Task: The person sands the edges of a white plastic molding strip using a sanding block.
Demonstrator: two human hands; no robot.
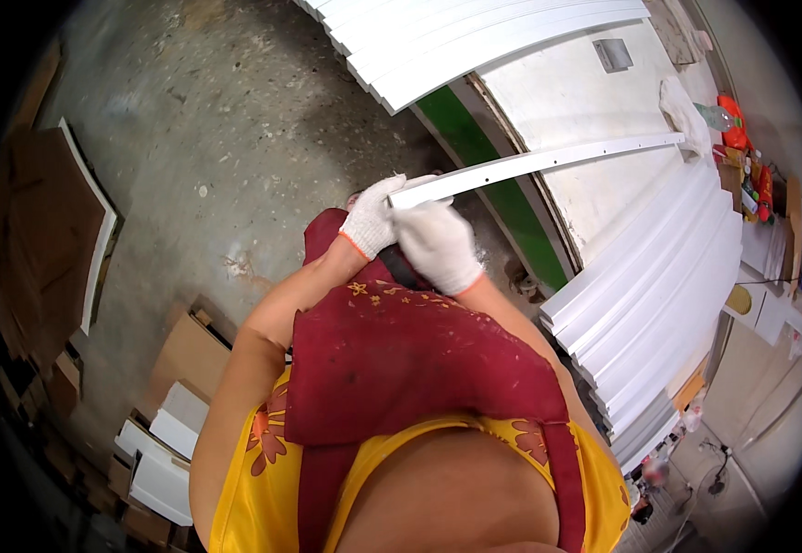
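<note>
A long white strip (pixel 521 168) with small dark holes along its side runs from my hands to the far right, across the white work surface. My left hand (pixel 371 219), in a white knit glove with an orange cuff, grips its near end from the left. Just below that end is my right hand (pixel 440 247), gloved alike and slightly blurred. Its fingers look curled in against the strip's end; whatever they hold is hidden. Both hands are in front of my dark red apron (pixel 419 369).
White slats lie stacked at the top (pixel 475 46) and another stack (pixel 645 286) spreads on the right. A small grey metal plate (pixel 613 55) rests on the work surface (pixel 567 106). Bottles (pixel 716 117) crowd the right edge. Brown board (pixel 51 230) and cardboard (pixel 189 355) stand at left.
</note>
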